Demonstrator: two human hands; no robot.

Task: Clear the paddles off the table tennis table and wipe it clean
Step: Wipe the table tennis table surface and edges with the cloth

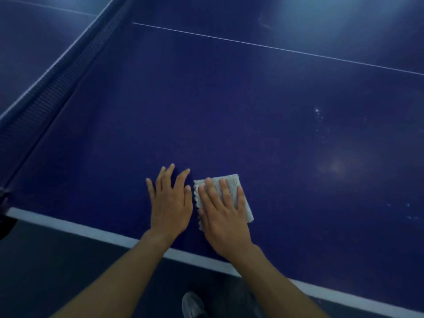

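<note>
Head view looks down on a dark blue table tennis table point(229, 111) whose broad white edge band point(91, 230) runs from 9 o'clock down toward 5 o'clock of the frame. Near that edge, at about 6 o'clock, lies a pale grey folded cloth with a scalloped border point(232, 180), flat on the blue top. The right hand point(223, 216) lies palm-down upon it, fingers straight and slightly spread, pressing the cloth to the table rather than curling round it; the cloth shows beyond the fingertips at 12 o'clock and past the little finger at 3 o'clock. The left hand point(171, 203) rests just beside it at 9 o'clock, also flat and spread with straight fingers, on the bare surface, holding nothing; its thumb is close to the cloth's scalloped side. A dark net with a white top tape point(57, 81) crosses the frame at 10 o'clock. A thin white line point(275, 48) runs across the top at 1 o'clock, and small white specks point(317, 111) dot the surface at 3 o'clock. Below the edge, at 6 o'clock, a grey shoe point(192, 305) stands on a dark floor point(57, 260).
</note>
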